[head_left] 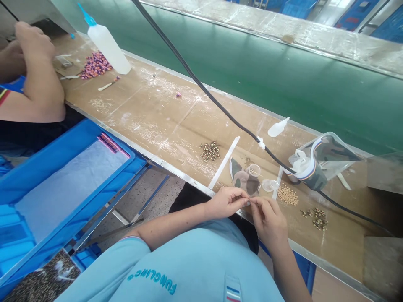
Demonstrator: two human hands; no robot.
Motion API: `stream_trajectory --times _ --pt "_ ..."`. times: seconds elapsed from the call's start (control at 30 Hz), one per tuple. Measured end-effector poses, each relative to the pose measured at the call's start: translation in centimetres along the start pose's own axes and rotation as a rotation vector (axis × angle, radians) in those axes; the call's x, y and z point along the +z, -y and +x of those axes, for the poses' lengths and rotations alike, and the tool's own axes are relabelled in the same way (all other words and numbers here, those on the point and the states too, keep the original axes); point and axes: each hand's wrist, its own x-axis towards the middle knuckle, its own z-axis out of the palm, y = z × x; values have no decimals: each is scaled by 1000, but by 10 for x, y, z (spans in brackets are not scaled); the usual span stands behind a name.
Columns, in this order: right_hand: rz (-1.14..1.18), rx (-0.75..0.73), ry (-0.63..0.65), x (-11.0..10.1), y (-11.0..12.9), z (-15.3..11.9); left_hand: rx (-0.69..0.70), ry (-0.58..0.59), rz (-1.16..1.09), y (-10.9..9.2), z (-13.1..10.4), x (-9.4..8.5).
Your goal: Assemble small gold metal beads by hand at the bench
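My left hand (pixel 229 202) and my right hand (pixel 266 213) meet at the fingertips over the near edge of the bench. Both are closed in a pinch; what sits between the fingers is too small to name. Just beyond them lies a camouflage cloth piece (pixel 242 178) with a small clear cup (pixel 253 170) on it. Beside that is another small clear dish (pixel 269 185). To the right of my hands are a pile of tan beads (pixel 287 195) and a heap of small dark-and-gold pieces (pixel 319 219). A similar heap (pixel 210 151) lies to the left.
A black cable (pixel 201 86) crosses above the bench. A small white bottle (pixel 278 127) and a camouflage bag (pixel 327 163) lie at the back right. At left, a co-worker's arm (pixel 40 75) rests near a large white bottle (pixel 108 48) and pink-purple pieces (pixel 95 66). Blue trays (pixel 69 157) stand below.
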Motion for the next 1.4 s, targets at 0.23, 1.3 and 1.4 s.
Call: stream_trajectory --times 0.23,1.3,1.4 --pt "1 -3 -9 -2 3 3 -17 -9 -41 0 0 1" --pt "-54 -41 7 8 -5 2 -14 18 77 3 3 0" --pt "-69 -56 4 9 -5 2 -4 15 84 4 3 0"
